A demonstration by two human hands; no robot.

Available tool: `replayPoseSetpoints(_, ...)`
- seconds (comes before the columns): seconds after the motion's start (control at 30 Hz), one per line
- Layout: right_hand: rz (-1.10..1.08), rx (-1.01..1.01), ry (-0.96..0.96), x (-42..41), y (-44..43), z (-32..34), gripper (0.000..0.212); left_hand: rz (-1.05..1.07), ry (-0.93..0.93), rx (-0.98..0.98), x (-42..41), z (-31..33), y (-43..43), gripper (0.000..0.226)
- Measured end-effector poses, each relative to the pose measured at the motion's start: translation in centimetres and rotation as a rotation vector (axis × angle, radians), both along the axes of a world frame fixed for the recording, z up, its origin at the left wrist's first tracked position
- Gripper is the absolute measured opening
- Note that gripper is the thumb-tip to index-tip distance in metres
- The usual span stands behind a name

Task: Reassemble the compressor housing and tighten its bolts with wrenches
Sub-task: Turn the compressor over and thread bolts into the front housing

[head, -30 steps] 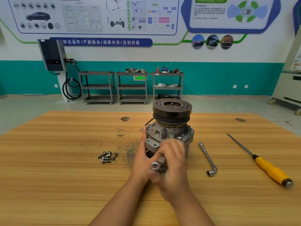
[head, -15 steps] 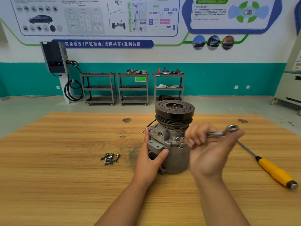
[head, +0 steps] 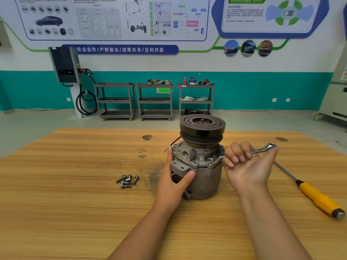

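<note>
The grey compressor housing (head: 203,177) stands upright on the wooden table (head: 75,203), with its black pulley (head: 202,126) on top. My left hand (head: 173,182) grips the housing's left side, thumb across the front. My right hand (head: 247,164) holds a silver ring wrench (head: 263,149), fingers curled round its shaft. The wrench's near ring sits on a bolt (head: 211,160) at the housing's upper flange; its far ring sticks out to the right past my fingers.
Several loose bolts (head: 127,181) lie left of the housing. A yellow-handled screwdriver (head: 317,197) lies at the right, its shaft running behind my right hand. Shelving carts (head: 155,100) and a charger (head: 64,64) stand by the far wall.
My right hand swung the wrench from in front of the housing out to the right. Since half a second ago it has barely moved. My left hand kept its grip.
</note>
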State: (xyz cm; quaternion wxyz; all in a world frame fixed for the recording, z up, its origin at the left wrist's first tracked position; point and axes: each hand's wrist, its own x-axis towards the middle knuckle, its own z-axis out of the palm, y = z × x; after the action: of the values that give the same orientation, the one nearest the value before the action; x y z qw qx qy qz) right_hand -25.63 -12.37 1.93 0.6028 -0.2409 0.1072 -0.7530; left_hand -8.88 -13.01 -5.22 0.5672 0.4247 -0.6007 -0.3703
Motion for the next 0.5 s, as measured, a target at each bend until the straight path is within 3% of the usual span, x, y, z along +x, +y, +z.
replayPoseSetpoints(0.33,-0.014,0.034,0.023,0.0,-0.6,-0.1,0.078,0.005,0.008,0.006,-0.1,0.1,0.0,0.085)
replayPoseSetpoints(0.5,-0.139,-0.021,-0.039,1.0,0.9,-1.3,0.079,-0.003,0.019,0.008,-0.1,-0.1,-0.1,0.084)
